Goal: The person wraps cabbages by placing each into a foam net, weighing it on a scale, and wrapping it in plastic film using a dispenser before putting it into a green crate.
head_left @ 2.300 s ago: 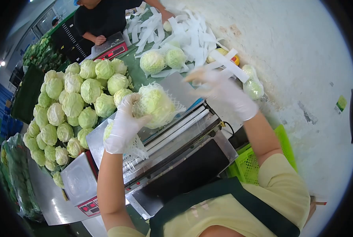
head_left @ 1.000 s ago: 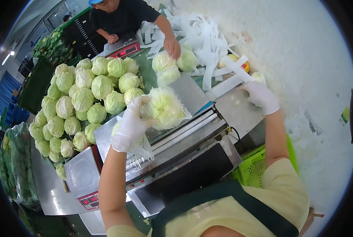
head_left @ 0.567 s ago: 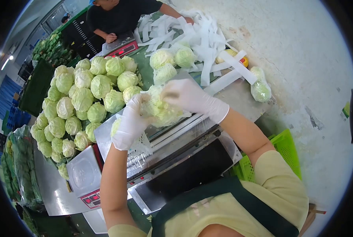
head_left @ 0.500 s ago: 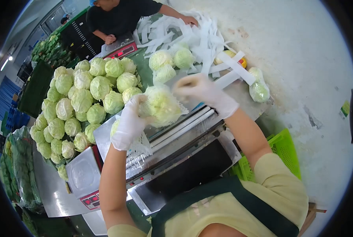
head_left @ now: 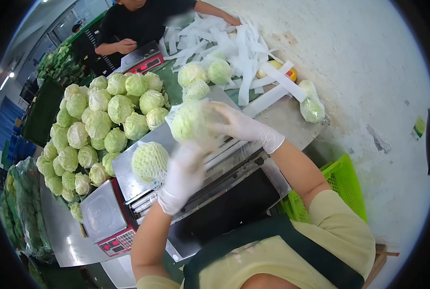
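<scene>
the cabbage (head_left: pixel 188 121) lies against the right hand's (head_left: pixel 238 124) bent fingers, above the left hand's (head_left: pixel 186 168) blurred ones; i cannot tell whether either grasps; slack contact could drop it.

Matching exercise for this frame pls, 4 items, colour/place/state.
1. right hand
2. cabbage pile
3. plastic crate
4. white strips

A. lime green
B. strewn by the co-worker's outstretched hand
C. white-gloved, at a blurred cabbage
D. without netting, toward the picture's left

Pairs: 1-C, 2-D, 3-A, 4-B
</scene>
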The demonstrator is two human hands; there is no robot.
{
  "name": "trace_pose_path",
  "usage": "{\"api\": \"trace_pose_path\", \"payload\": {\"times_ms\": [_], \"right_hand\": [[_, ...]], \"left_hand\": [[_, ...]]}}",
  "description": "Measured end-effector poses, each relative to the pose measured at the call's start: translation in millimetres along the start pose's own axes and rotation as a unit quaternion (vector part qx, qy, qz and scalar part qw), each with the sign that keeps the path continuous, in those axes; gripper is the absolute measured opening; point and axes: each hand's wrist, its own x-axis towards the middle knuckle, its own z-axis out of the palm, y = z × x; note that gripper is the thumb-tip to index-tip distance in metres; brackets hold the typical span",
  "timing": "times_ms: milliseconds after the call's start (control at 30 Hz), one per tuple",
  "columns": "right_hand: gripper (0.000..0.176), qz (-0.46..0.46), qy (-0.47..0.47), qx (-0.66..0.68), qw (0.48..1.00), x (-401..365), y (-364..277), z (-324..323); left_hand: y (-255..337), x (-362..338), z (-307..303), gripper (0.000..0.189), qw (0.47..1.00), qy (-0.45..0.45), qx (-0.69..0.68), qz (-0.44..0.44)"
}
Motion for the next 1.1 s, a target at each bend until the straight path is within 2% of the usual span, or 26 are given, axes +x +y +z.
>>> {"api": "trace_pose_path", "payload": {"times_ms": [33,67,100,133,167,200,267,367,400,467,533,633,667,767,867,900,967,1000,1033,1100], "right_hand": [[0.059,-0.012,-0.008,0.003,1.000,8.1,5.0,2.0],[0.060,0.051,0.047,0.026,0.997,8.8,6.5,0.4],[0.063,0.084,0.020,0.008,0.996,13.9,1.3,-3.7],[0.066,0.119,-0.006,-0.010,0.993,19.6,-8.0,-10.1],[0.068,0.156,-0.031,-0.028,0.987,22.6,-12.3,-13.3],[0.071,0.138,-0.010,-0.043,0.989,26.2,-9.9,-8.6],[0.077,0.102,0.031,-0.074,0.992,38.3,-3.9,8.7],[0.059,0.125,-0.023,-0.090,0.988,51.2,-3.6,23.6],[0.061,0.082,0.005,-0.083,0.993,48.1,-7.0,23.8],[0.066,-0.006,0.058,-0.067,0.996,25.2,-18.6,25.2],[0.052,-0.114,0.123,-0.094,0.981,-0.6,-24.4,31.6],[0.037,-0.289,0.167,-0.138,0.933,-13.4,-43.7,39.5],[0.033,-0.345,0.170,-0.153,0.910,-16.0,-52.1,39.6],[0.034,-0.376,0.109,-0.154,0.907,-22.9,-73.2,29.9],[0.028,-0.399,-0.018,-0.152,0.904,-31.7,-81.2,16.5],[0.029,-0.350,-0.024,-0.061,0.935,-34.0,-84.6,15.9],[0.031,-0.237,-0.034,0.121,0.963,-39.1,-90.9,17.1],[0.048,-0.213,-0.005,0.215,0.953,-37.4,-91.2,20.7],[0.060,-0.215,0.014,0.116,0.970,-35.9,-96.8,21.6],[0.083,-0.211,0.053,-0.087,0.972,-34.7,-109.1,20.6]], "left_hand": [[12.3,0.9,2.6,0.035,0.995,-0.077,0.009,0.057],[29.0,0.1,0.1,0.031,0.992,-0.105,-0.070,-0.001],[42.6,0.4,-5.2,0.027,0.978,-0.132,-0.149,-0.059],[42.8,1.0,-13.1,0.027,0.991,-0.065,-0.109,-0.048],[40.8,3.1,-22.6,0.029,0.981,0.007,-0.076,-0.177],[34.5,6.2,-32.7,0.032,0.949,0.079,-0.042,-0.303],[-14.9,6.3,-47.7,0.043,0.929,0.062,0.142,-0.337],[-39.1,19.5,-38.8,0.056,0.859,-0.028,-0.119,-0.497],[-38.0,22.6,-36.7,0.066,0.844,-0.029,-0.176,-0.506],[-36.1,16.2,-25.7,0.075,0.818,0.118,-0.321,-0.462],[-22.3,20.1,-22.9,0.091,0.755,0.268,-0.445,-0.400],[-12.1,20.8,-12.1,0.103,0.844,0.333,-0.382,-0.176],[-4.4,20.4,-12.9,0.112,0.821,0.343,-0.423,-0.175],[2.8,8.7,-29.9,0.114,0.821,0.315,-0.456,-0.141],[0.5,-15.6,-39.3,0.114,0.842,0.291,-0.438,-0.116],[2.7,-20.7,-39.9,0.116,0.837,0.301,-0.439,-0.124],[8.7,-27.8,-38.4,0.122,0.827,0.319,-0.442,-0.139],[12.5,-30.1,-35.1,0.125,0.830,0.312,-0.442,-0.134],[16.7,-31.4,-31.1,0.128,0.834,0.304,-0.443,-0.128],[23.3,-36.1,-29.7,0.133,0.880,0.274,-0.378,-0.086]]}}
